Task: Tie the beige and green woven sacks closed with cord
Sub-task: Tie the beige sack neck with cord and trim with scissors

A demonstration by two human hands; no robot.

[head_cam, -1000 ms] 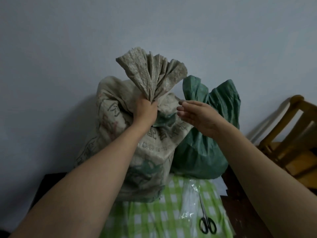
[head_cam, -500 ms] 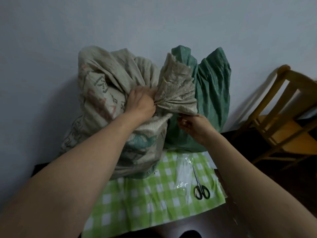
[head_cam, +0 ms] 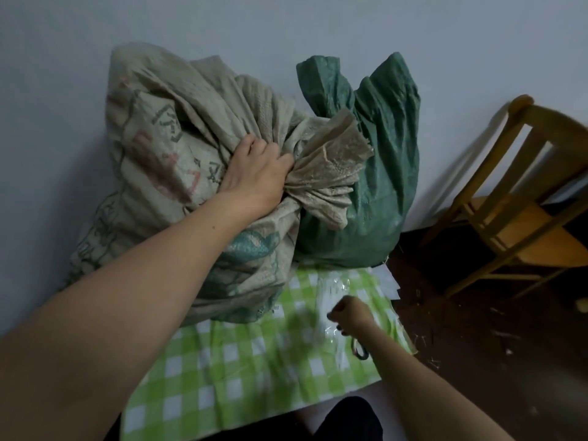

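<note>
The beige woven sack (head_cam: 178, 148) leans on the wall, tipped so its gathered mouth (head_cam: 331, 160) points right. My left hand (head_cam: 257, 173) grips the bunched neck just behind that flared mouth. No cord shows around it. Close behind on the right, the green woven sack (head_cam: 375, 186) stands upright with its top loose and open. My right hand (head_cam: 350, 313) is low on the checked cloth, fingers curled over a clear plastic packet (head_cam: 331, 288). It is blurred, and what it holds is hidden.
Both sacks sit on a green and white checked cloth (head_cam: 238, 370). Scissors (head_cam: 361, 348) lie on it, partly under my right wrist. A wooden chair (head_cam: 515, 218) stands to the right on a dark floor (head_cam: 477, 329) strewn with small scraps.
My left hand has swung the sack's neck from upright down to the right. My right hand left the neck and dropped to the plastic packet on the cloth.
</note>
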